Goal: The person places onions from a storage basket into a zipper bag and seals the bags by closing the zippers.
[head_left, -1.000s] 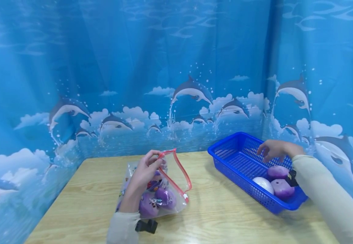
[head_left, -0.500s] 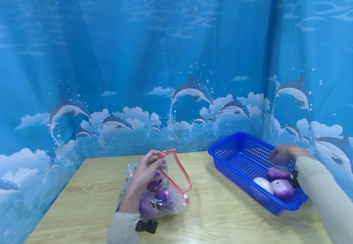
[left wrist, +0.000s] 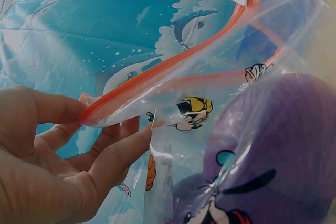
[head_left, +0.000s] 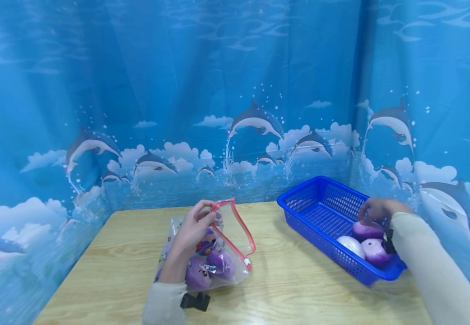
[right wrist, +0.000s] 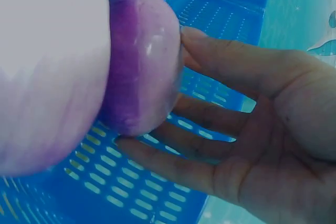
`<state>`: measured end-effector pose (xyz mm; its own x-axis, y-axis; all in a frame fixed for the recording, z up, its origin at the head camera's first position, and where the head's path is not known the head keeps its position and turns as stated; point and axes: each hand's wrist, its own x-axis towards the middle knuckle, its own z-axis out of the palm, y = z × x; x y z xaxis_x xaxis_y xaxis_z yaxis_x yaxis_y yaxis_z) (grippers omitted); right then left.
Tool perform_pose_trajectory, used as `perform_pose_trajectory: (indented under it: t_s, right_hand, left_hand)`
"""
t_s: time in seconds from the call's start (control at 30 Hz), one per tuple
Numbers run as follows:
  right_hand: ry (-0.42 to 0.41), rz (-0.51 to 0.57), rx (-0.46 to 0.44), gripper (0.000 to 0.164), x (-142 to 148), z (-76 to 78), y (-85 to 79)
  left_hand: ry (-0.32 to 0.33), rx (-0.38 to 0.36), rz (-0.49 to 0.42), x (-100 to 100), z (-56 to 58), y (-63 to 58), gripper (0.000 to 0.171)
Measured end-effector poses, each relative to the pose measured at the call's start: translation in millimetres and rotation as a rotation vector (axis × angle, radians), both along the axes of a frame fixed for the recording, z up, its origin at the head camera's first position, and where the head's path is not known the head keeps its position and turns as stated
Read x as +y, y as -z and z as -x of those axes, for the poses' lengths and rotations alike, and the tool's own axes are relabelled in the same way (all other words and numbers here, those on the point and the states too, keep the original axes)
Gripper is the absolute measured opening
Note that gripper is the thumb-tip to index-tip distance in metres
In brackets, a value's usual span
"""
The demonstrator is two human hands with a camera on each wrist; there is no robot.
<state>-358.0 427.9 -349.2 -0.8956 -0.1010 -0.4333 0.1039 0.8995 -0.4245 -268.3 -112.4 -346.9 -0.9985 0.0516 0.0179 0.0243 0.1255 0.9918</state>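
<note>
Blue curtains printed with dolphins and clouds [head_left: 202, 90] hang behind your pale wood-grain table [head_left: 279, 289]. Towards the left, your left hand [head_left: 192, 231] pinches the red zip edge [left wrist: 110, 105] of a clear plastic bag printed with cartoon figures [head_left: 236, 273] between thumb and index finger, the other fingers loosely apart; glossy purple rounded objects [head_left: 220, 263] lie inside. At the right, your right hand [head_left: 384, 209] reaches into a blue perforated plastic basket [head_left: 312, 237], thumb and fingers curled round a smooth purple-and-lilac rounded object [head_left: 367, 230]. You have it within the basket, just beside a pearly white rounded object [head_left: 351, 246] and a pale-and-purple rounded object [head_left: 376, 252]; whether it touches the floor, you cannot tell.
</note>
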Motion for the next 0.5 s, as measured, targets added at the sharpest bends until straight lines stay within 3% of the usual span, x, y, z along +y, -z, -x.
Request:
perform_pose_trajectory:
  t_s: [0.07, 0.3, 0.4, 0.5]
  right_hand:
    - [0.034, 0.062, -0.006, 0.044, -1.9, -1.5, 2.1]
    - [0.315, 0.247, -0.025, 0.065, -18.1, -22.9, -0.6]
    - [0.470, 0.356, -0.005, 0.065, -27.6, -37.3, -3.4]
    - [0.577, 0.480, -0.002, 0.053, -32.5, -46.3, -3.5]
  left_hand:
    - [-0.003, -0.002, 0.001, 0.0, 0.1, 0.0, 0.021]
    - [-0.005, 0.004, 0.000, 0.2, 0.2, 0.4, 0.016]
    - [-0.002, 0.008, -0.001, 0.1, -0.2, 0.3, 0.015]
    - [-0.002, 0.009, -0.002, -0.1, -0.7, 0.2, 0.015]
